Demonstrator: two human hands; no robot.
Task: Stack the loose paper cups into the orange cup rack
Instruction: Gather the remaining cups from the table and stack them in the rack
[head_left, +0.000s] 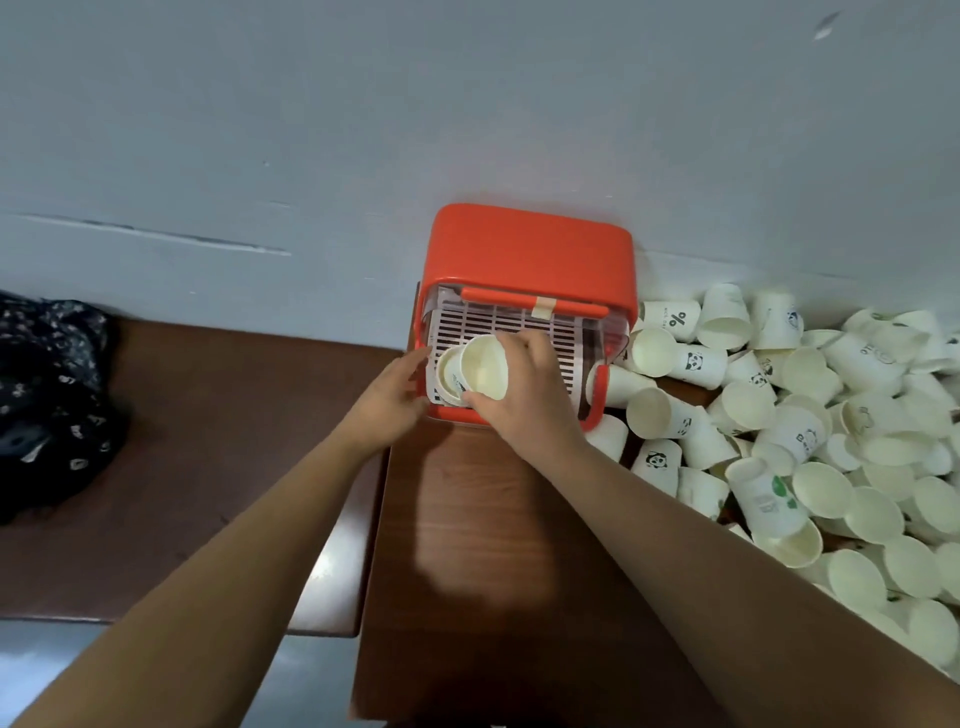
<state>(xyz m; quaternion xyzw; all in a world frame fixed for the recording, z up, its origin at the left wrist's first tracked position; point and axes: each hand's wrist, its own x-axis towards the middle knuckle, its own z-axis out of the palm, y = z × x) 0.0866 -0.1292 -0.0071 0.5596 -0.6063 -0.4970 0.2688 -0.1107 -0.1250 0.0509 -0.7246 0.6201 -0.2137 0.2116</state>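
The orange cup rack stands against the wall on a wooden table, its white slatted tray open toward me. My right hand grips a white paper cup over the tray, the cup's mouth turned toward me. That cup sits partly in front of another cup lying on the tray's left side. My left hand rests against the rack's left front corner with fingers fairly straight. A big heap of loose paper cups lies to the right of the rack.
The brown wooden table stretches toward me, with a lower bench surface on the left. A dark patterned cloth lies at the far left. A grey wall backs the rack.
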